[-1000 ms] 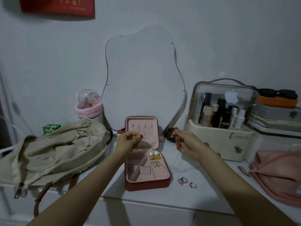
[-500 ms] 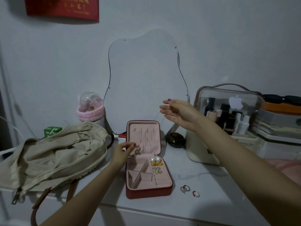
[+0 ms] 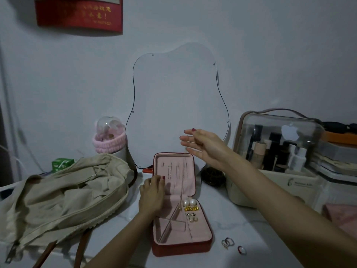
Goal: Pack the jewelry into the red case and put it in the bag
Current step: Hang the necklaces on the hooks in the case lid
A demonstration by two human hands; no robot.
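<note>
Two hands at work over one red case (image 3: 181,246), which lies open on the white surface (image 3: 241,225), lid propped upright, presumably so its hooks face the person. Left hand (image 3: 151,196): rests at the case's left edge where lid meets tray, fingers (image 3: 157,180) loosely curled against the pink lining; whether they pinch anything cannot be told. Right hand (image 3: 202,146): raised above the lid, fingers spread straight; a thin necklace (image 3: 182,182) hangs below it down across the lid, likely being draped onto a hook. Pearl earrings (image 3: 189,203) sit in the tray's far right compartment. Three rings (image 3: 232,245) lie unpacked just right of the case. Beige bag (image 3: 63,192): left of the case, slumped, unzipped. Mirror (image 3: 177,101): on the grey wall behind the case. Clear cosmetics box (image 3: 278,144): right of the case.
</note>
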